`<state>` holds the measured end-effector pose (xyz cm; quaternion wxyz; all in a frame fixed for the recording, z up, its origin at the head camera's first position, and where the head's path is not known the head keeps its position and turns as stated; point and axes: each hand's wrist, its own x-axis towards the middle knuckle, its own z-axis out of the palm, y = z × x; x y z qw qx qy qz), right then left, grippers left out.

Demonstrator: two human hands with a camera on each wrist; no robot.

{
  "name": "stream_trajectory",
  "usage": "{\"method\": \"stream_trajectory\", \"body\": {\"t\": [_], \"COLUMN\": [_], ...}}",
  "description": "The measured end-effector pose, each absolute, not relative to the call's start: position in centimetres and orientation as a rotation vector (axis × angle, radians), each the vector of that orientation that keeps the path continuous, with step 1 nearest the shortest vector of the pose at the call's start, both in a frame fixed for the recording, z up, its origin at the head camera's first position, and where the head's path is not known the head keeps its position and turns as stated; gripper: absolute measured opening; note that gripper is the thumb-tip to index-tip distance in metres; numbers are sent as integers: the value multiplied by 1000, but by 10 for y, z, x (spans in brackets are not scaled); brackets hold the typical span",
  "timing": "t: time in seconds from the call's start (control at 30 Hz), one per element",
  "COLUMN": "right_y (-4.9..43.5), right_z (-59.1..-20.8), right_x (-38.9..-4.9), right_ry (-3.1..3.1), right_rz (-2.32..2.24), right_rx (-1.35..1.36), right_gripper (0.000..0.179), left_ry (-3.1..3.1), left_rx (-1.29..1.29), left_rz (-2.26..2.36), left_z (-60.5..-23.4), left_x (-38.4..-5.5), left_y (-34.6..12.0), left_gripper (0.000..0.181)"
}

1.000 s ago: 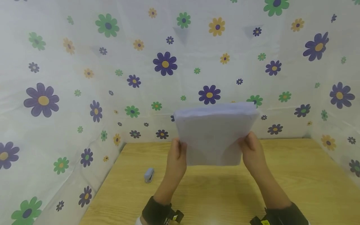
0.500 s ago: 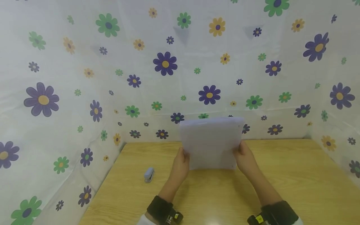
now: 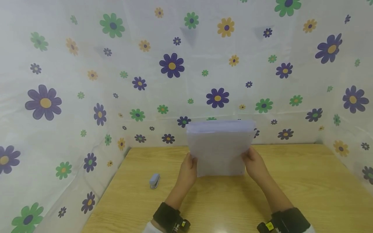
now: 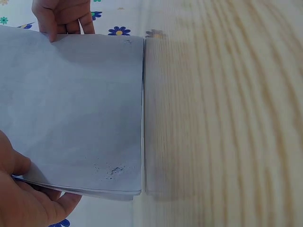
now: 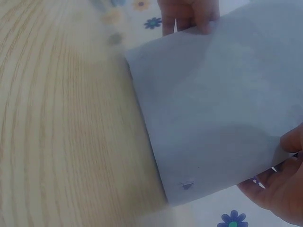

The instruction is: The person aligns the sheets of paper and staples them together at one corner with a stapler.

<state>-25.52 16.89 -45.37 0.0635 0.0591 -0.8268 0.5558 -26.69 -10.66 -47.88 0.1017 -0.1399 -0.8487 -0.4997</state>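
Observation:
A thick stack of white paper stands nearly upright, its lower edge at the tabletop in both wrist views. My left hand grips its left side, thumb on the near face and fingers behind. On the opposite side my right hand holds it the same way. Small dark marks show near the corners of the near sheet in the left wrist view. The right wrist view shows the face of the paper curving slightly. Left of my left hand lies a small light-blue stapler.
The wooden table reaches back to a white curtain printed with green, purple and yellow flowers. More of this curtain stands along the left and right sides. Dark straps with small cameras sit on both wrists.
Both hands have lowered the paper stack toward the table and slightly nearer. Over the last half second its top has tilted, showing more of the upper edge. The stapler has not moved.

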Motion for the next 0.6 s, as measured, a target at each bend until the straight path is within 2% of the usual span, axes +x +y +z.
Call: {"method": "stream_trajectory", "body": {"t": [0.17, 0.4, 0.6], "right_y": [168, 168, 169], "right_z": [-452, -444, -442], "right_x": [-253, -252, -253], "right_ry": [-2501, -2530, -2600], "right_rz": [1653, 1603, 1645], "right_rx": [179, 110, 30], "right_gripper": [49, 49, 52], "left_ry": [-2520, -2581, -2650], "left_rx": [-369, -283, -222], "left_rz": [-1463, -1438, -1590], "left_z": [-477, -465, -458], "left_x": [-268, -265, -263], "left_y": [-106, -106, -108], "left_gripper": [39, 28, 38]}}
